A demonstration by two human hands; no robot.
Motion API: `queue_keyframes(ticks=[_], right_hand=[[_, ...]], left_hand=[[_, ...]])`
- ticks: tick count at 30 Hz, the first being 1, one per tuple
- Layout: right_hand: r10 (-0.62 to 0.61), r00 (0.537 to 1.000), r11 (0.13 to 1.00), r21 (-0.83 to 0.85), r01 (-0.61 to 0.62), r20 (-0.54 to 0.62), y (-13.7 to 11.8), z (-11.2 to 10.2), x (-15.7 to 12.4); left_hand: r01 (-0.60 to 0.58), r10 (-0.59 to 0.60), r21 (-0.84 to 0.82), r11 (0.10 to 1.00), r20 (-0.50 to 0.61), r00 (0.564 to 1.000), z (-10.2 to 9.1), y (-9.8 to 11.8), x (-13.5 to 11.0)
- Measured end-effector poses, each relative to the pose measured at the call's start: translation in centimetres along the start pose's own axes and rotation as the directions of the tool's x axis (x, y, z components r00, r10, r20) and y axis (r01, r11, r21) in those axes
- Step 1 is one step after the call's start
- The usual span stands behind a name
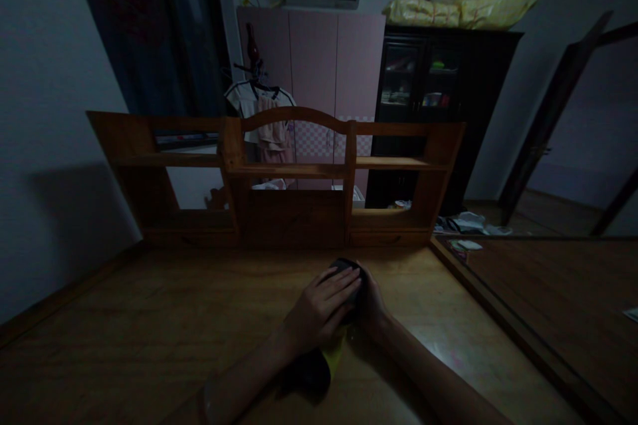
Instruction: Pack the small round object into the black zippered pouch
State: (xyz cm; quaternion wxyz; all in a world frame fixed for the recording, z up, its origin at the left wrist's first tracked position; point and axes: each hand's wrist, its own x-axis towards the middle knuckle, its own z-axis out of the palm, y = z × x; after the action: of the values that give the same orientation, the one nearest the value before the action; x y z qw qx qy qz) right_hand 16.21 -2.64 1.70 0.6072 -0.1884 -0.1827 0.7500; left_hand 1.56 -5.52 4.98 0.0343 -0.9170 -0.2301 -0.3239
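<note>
Object [333, 352] (dark, part yellow) slants lengthwise away, slightly rightward.

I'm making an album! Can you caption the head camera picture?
Left hand and right hand hold a dark thing over a wooden surface.

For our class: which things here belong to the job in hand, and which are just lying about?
Seemingly part of the job:
left hand, over the dark item
right hand, beside it
yellow-and-black piece below (joined or separate, unclear)
wooden surface underneath

Just about:
yellow bags atop the black cabinet
hanging clothes
pale items on the floor
</note>
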Motion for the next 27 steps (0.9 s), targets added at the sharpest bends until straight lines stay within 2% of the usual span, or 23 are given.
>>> queue_keyframes(ticks=[3,12,20,27], right_hand=[[0.046,0.999,0.999,-0.005,-0.046,-0.008,-0.04,-0.08,0.14],[0.033,0.999,0.999,-0.002,-0.033,-0.035,-0.14,0.12,0.15],[0.047,0.999,0.999,0.007,-0.047,-0.013,-0.03,-0.21,0.2],[0.025,0.998,1.0,-0.003,-0.025,-0.063,-0.11,0.29,0.01]], left_hand=[[0.0,0.0,0.007,1.0,0.003,1.0,0.04,0.01,-0.02],[-0.009,0.01,0.022,1.0,-0.03,0.999,0.15,-0.1,0.0],[0.002,-0.002,-0.011,1.0,-0.023,1.0,0.2,-0.06,-0.01],[0.009,-0.009,-0.011,1.0,-0.027,1.0,0.2,-0.04,-0.01]])
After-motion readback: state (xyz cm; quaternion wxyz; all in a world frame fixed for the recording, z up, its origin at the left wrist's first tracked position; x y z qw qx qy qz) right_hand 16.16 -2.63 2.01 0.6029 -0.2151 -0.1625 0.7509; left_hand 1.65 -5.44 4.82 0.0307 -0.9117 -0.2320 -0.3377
